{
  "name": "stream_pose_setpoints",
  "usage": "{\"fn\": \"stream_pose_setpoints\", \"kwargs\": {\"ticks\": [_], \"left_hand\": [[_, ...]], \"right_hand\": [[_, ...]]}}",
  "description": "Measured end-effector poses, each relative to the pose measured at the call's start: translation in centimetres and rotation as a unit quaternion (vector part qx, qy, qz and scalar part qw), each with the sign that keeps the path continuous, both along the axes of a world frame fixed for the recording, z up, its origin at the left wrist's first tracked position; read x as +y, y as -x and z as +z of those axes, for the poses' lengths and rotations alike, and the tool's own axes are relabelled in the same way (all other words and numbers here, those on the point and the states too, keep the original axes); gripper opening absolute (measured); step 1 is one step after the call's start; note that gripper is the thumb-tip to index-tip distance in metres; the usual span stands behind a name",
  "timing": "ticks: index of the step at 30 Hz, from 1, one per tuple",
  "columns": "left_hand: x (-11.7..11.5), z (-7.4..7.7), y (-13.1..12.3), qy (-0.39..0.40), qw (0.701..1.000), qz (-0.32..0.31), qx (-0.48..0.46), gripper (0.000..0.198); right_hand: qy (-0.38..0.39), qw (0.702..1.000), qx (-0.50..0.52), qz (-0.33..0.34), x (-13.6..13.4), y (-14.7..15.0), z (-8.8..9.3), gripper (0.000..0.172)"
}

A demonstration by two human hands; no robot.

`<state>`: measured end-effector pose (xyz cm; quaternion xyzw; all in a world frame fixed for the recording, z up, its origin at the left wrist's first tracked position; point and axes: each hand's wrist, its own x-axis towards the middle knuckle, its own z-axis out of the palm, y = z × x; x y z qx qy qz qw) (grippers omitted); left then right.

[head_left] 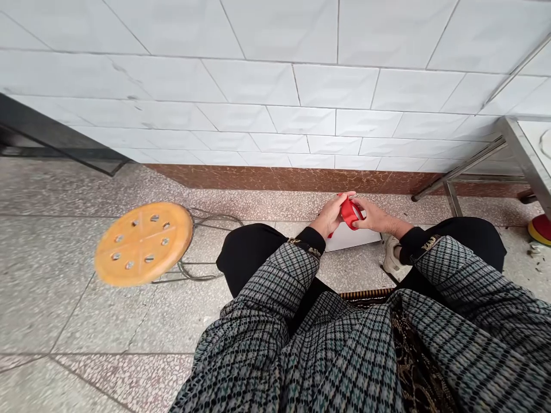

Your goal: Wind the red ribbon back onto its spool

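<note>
A roll of red ribbon (350, 214) is between my two hands, above the floor in front of my knees. My left hand (329, 214) is closed on the roll's left side, with its fingers near the top edge. From the other side my right hand (375, 217) grips the roll, its thumb at the lower edge and its fingers along the upper right. A short red end shows below my left hand. Under both hands lies a flat white board or box (353, 238), partly covered by them.
A round orange stool (144, 244) with holes in its seat and thin metal legs stands to the left. The white tiled wall (279, 120) rises ahead. A metal-framed table (519, 146) is at the right, with a red and yellow object (540, 229) on the floor below it.
</note>
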<state>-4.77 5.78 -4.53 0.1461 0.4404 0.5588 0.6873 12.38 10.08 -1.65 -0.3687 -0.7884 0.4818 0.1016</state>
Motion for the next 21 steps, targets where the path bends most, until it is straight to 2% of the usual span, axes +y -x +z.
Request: {"fn": "stream_pose_setpoints", "kwargs": {"ticks": [4,11,15,18,21], "left_hand": [[0.0,0.1,0.0,0.015,1.000,0.009,0.011,0.018],[0.0,1.0,-0.6,0.057,0.997,-0.006,-0.052,0.018],[-0.1,1.7,-1.1,0.070,0.995,0.003,-0.065,0.018],[-0.1,1.8,-1.4,0.069,0.996,0.029,-0.046,0.022],[0.0,1.3,-1.5,0.043,0.998,0.048,-0.016,0.025]], "right_hand": [[0.007,1.000,0.010,0.000,-0.1,-0.1,0.0,0.077],[-0.129,0.989,0.043,0.048,-0.5,-0.1,-0.8,0.082],[-0.170,0.984,0.031,0.040,-0.6,-0.2,-1.5,0.086],[-0.163,0.986,0.011,0.027,-0.4,-0.2,-1.5,0.083],[-0.092,0.996,-0.015,-0.008,-0.2,0.0,-1.1,0.080]]}}
